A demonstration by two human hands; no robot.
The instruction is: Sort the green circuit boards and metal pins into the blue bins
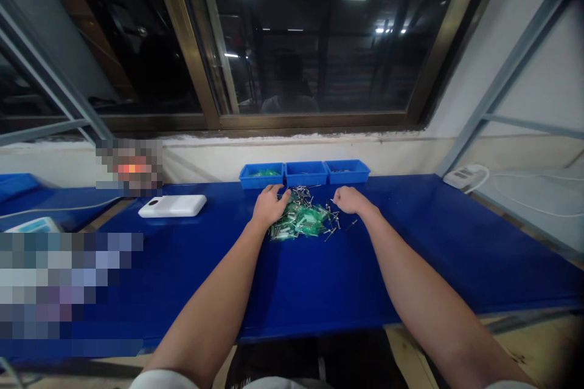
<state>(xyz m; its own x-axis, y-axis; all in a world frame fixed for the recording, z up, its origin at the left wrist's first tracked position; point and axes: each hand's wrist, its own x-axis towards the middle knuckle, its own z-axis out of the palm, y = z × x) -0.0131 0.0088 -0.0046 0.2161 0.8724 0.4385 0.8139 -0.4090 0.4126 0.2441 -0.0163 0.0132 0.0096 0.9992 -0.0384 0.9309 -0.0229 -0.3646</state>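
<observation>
Bare forearms (424, 273) reach up from the bottom edge of the frame toward its centre, over a blue table (292, 301) that spans the lower half. Against the table's far edge, at mid-frame, sit three blue trays in a row: the left tray (261, 181) holds green bits, the right tray (349, 177) some small pieces, while the contents of the middle tray (305, 179) are hard to make out. Just below them lies a mixed pile (303, 222) of green pieces and metal pins. The left hand (271, 204) rests open on the pile's left side; the right hand (351, 200) is curled beside its right side, and whether anything is pinched there I cannot tell. Sorting through the pile seems the step in hand; the next move probably calls for a light fingertip pinch, freeing single metal pins (302, 196) from the tangle.
</observation>
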